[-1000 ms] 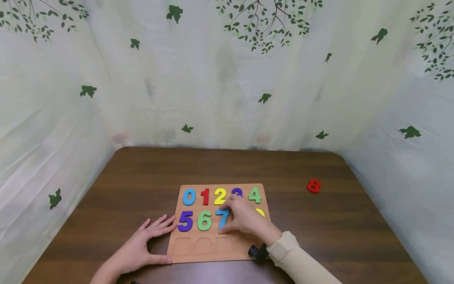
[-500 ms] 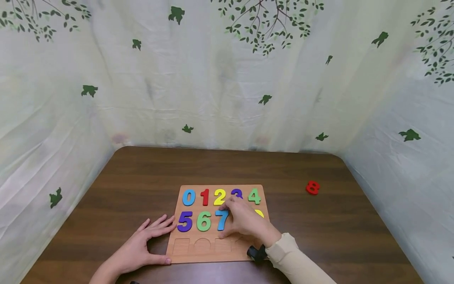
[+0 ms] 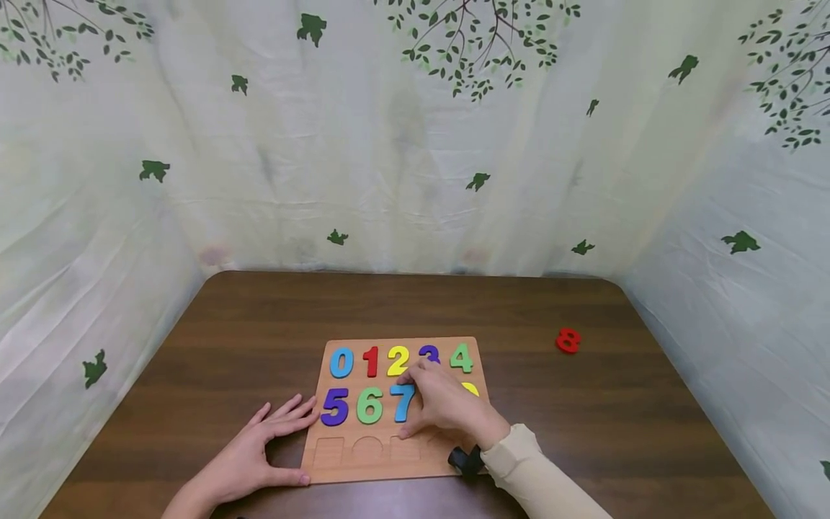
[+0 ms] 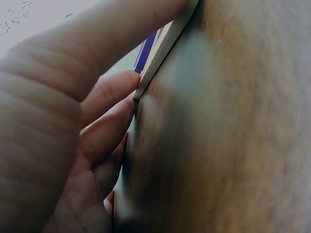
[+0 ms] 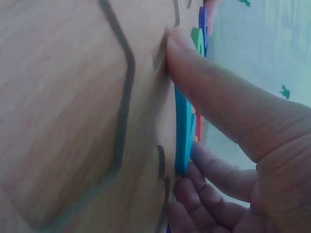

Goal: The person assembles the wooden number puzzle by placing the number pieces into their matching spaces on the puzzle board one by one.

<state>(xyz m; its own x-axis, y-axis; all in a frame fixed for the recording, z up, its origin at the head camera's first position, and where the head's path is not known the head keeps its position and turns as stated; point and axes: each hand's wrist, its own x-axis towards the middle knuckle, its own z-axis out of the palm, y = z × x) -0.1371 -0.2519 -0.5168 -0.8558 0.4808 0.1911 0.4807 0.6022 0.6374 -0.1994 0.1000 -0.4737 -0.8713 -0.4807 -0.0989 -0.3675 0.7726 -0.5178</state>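
A wooden number board [image 3: 346,447] lies flat on the table, with coloured numbers in two rows. My left hand [image 3: 259,447] rests at its left edge, fingers spread, thumb at the near corner. My right hand [image 3: 447,404] is over the blue number 7 [image 3: 403,404], fingers beyond its top and thumb on the board just below its foot. A small gap shows between thumb and 7 in the head view. In the right wrist view the blue 7 [image 5: 182,131] stands proud of the board between thumb and fingers. Part of the purple 3 [image 3: 429,352] is hidden by the right hand.
A red number 8 [image 3: 568,341] lies alone on the table [image 3: 583,404], right of the board. Shallow outlined recesses run along the board's near edge. A dark wrist camera [image 3: 465,460] hangs under the right wrist. A leaf-patterned curtain [image 3: 402,180] surrounds the table.
My right thumb has slid slightly nearer, off the foot of the blue 7. The left hand stays at the board's edge. The whole head view has shifted slightly.
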